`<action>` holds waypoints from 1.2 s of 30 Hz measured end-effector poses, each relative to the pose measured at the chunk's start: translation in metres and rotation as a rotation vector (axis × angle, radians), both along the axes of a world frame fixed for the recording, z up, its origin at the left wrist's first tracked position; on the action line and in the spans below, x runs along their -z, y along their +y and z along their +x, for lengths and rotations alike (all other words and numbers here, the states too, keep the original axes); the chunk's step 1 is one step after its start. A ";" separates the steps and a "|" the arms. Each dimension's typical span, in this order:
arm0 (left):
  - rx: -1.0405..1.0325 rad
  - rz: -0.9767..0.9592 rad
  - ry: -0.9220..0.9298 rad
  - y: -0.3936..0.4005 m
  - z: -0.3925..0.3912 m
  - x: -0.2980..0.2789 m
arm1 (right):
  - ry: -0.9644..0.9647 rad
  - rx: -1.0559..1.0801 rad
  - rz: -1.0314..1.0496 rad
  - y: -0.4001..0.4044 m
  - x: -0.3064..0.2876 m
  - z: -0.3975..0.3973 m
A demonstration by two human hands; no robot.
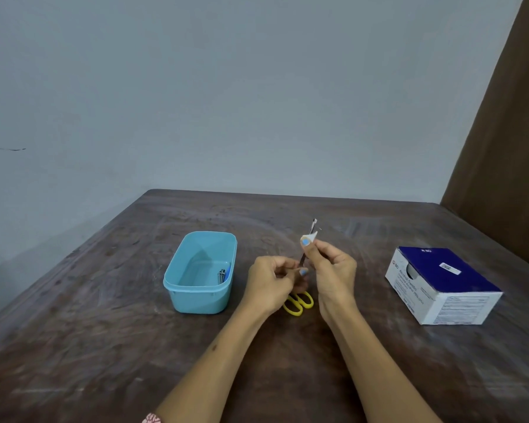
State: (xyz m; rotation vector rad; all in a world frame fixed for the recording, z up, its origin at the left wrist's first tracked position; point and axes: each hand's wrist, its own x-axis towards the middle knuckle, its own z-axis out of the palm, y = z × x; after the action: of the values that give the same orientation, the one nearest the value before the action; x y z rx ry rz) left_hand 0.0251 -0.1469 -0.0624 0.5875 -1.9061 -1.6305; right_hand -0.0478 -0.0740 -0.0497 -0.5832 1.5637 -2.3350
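Observation:
My left hand (271, 280) pinches the lower end of a thin metal tool (313, 225) that stands nearly upright above the table. My right hand (333, 268) pinches a small white swab (308, 238) around the tool's shaft, higher up. Only the tool's tip and a short stretch of shaft show; my fingers hide the remainder. Yellow-handled scissors (300, 303) lie on the table under my hands, their blades hidden.
A light blue plastic tub (177, 280) stands left of my hands with a small metal tool (222, 275) lying inside. A blue and white box of alcohol swabs (443, 285) sits at the right. The brown table (104, 346) ends at a grey wall.

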 end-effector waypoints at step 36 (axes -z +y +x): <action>-0.427 -0.299 0.363 -0.002 0.006 -0.011 | 0.865 0.195 0.649 0.000 0.016 -0.003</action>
State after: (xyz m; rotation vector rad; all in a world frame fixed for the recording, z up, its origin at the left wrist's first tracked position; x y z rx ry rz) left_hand 0.0307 -0.1487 -0.0510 0.4906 -1.5817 -1.0725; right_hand -0.0508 -0.0743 -0.0661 -1.4000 2.6659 -1.5349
